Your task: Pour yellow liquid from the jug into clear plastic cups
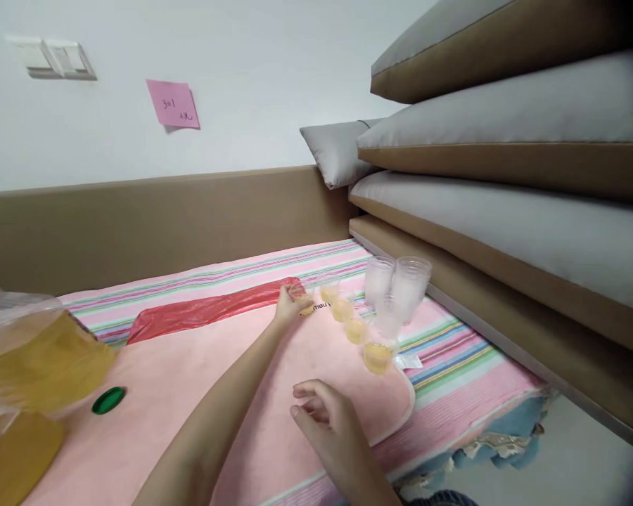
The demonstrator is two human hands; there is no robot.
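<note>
My left hand (286,303) reaches far out over the pink mat (200,393) and grips a small clear cup of yellow liquid (306,304) at the end of a row. Several more small filled cups (356,329) stand in a line running toward me, the nearest cup (377,356) being the fullest. Behind them stand stacks of empty clear cups (398,284). My right hand (324,418) hovers low over the mat, fingers loosely curled, holding nothing.
A large clear jug of yellow liquid (26,372) fills the near left, with its green cap (108,400) lying on the mat. A red plastic bag (205,309) lies behind. Stacked cushions (506,176) rise on the right; a striped cloth (454,365) lies underneath.
</note>
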